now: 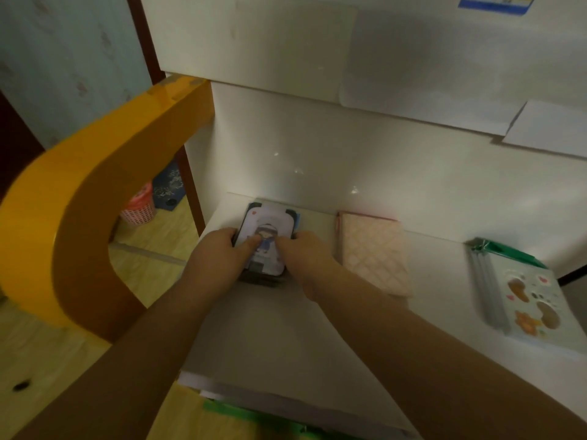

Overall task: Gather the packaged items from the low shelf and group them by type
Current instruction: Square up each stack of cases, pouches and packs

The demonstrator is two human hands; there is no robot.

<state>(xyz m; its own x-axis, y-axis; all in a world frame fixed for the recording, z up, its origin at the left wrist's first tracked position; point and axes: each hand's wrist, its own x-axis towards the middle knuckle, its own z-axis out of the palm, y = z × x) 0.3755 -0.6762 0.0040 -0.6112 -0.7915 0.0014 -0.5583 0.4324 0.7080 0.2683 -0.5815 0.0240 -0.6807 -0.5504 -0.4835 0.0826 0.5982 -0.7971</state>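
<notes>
A stack of phone-case packages (270, 223), the top one printed with a cartoon figure, lies at the back left of the white shelf (286, 328). My left hand (222, 252) grips the stack's left side and my right hand (305, 252) its right side, thumbs pressing on the top card. A pink quilted package (374, 252) lies just right of the stack. Further right sits a pile of clear packages with brown and orange stickers (527, 303), with a green header at its far end.
An orange curved frame (73, 198) rises left of the shelf. On the floor behind it stand a pink basket (139, 208) and a dark blue bag (168, 185). White wall panels close the back. Something green (254, 420) shows below the shelf's front edge.
</notes>
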